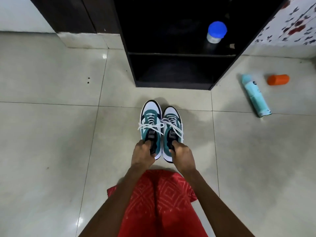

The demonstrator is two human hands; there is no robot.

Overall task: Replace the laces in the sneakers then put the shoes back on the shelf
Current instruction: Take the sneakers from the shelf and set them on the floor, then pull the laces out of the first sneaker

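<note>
- Left hand (143, 155), seen from the head camera, has its fingers curled into the heel opening of the teal, white and navy left sneaker (150, 117) and grips the back collar.
- Right hand (183, 156) grips the matching right sneaker (172, 121) the same way, with its fingers hooked inside the collar.
- Both sneakers are side by side and touching, with their toes pointing away from the person toward the black open shelf unit (179, 54). They are in front of the unit, over the floor, and not on any shelf.
- Whether the soles rest on the pale glossy tiled floor (51, 134) or hang just above it cannot be told; a soft shadow lies beyond the toes.
- White flat laces (148, 125) run through the eyelets of both shoes, with loops and ends spread sideways over the tongues.
- A clear jar with a round blue lid (216, 31) stands on the upper shelf board, toward its right side.
- To the right of the unit, a light blue spray can (256, 96) lies on its side on the tiles. A small orange cylinder (277, 79) lies near the can but apart from it.
- A red garment with a pale diamond pattern (162, 202) covers the person's lap at the bottom of the view, between the forearms.
- A white surface printed with red flowers (290, 26) fills the top right corner, and a dark brown panel (68, 14) stands at the top left.
</note>
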